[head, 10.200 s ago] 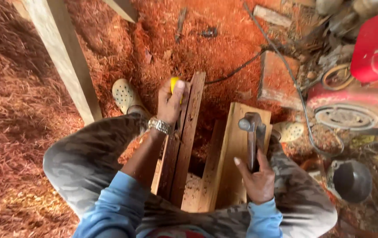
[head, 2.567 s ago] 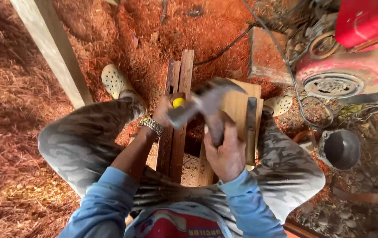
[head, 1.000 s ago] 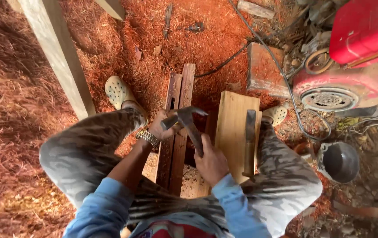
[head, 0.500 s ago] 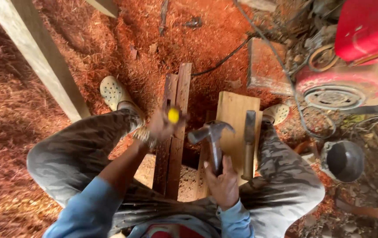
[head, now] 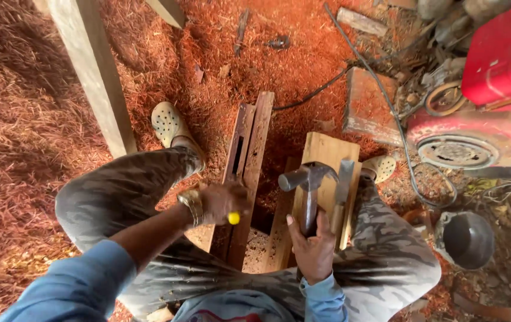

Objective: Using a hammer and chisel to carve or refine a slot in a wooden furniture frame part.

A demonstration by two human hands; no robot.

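While the long dark slotted wooden piece (head: 246, 173) lies lengthwise between the person's knees on the red sawdust floor (head: 219, 53), a yellow-handled tool (head: 234, 217) is gripped in the closed left hand (head: 222, 203) and held against the near part of that piece. A steel claw hammer (head: 308, 185) is clasped by its handle in the right hand (head: 312, 247), fingers wrapped shut, its head raised over a pale wooden block (head: 327, 161). On that block a flat metal chisel with a wooden handle (head: 342, 191) is laid, just beside the hammer. Close on the right, a dark round metal pot (head: 467, 238), a red machine (head: 494, 89) and a black cable (head: 380, 89) crowd the ground; a pale timber post (head: 91, 71) stands to the left, near a perforated cream clog (head: 169, 122).
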